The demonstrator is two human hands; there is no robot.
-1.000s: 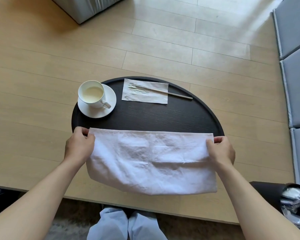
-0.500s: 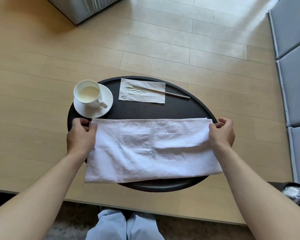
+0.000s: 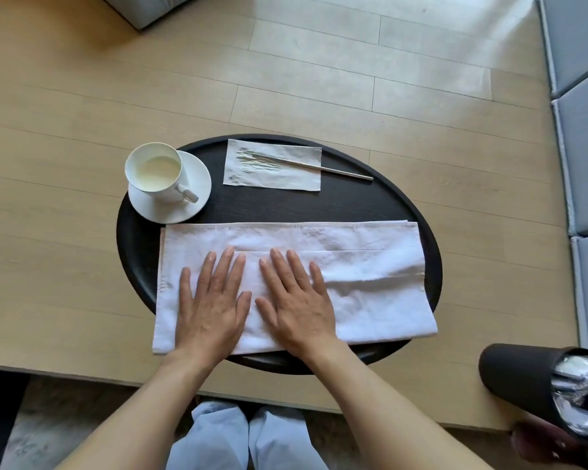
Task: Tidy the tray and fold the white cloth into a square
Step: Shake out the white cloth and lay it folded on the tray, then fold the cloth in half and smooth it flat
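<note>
The white cloth (image 3: 370, 276) lies folded into a long rectangle across the near half of the round black tray (image 3: 272, 205). Its near left corner hangs over the tray's rim. My left hand (image 3: 211, 300) and my right hand (image 3: 292, 296) rest flat on the cloth's left half, side by side, palms down and fingers spread. Neither holds anything. At the tray's back left stands a white cup (image 3: 157, 173) of pale liquid on a white saucer (image 3: 197, 184). A thin metal utensil (image 3: 333, 169) lies across a paper napkin (image 3: 272, 166) at the back.
The tray sits on a light wooden table (image 3: 65, 198) whose near edge runs just below the tray. A black bin (image 3: 537, 378) with a plastic liner stands at the lower right. Grey cushions (image 3: 584, 130) line the right side. My knees (image 3: 248, 435) show below the table.
My hands carried the cloth forward and laid it on the tray, then let go of its two top corners. They now press flat on its left half.
</note>
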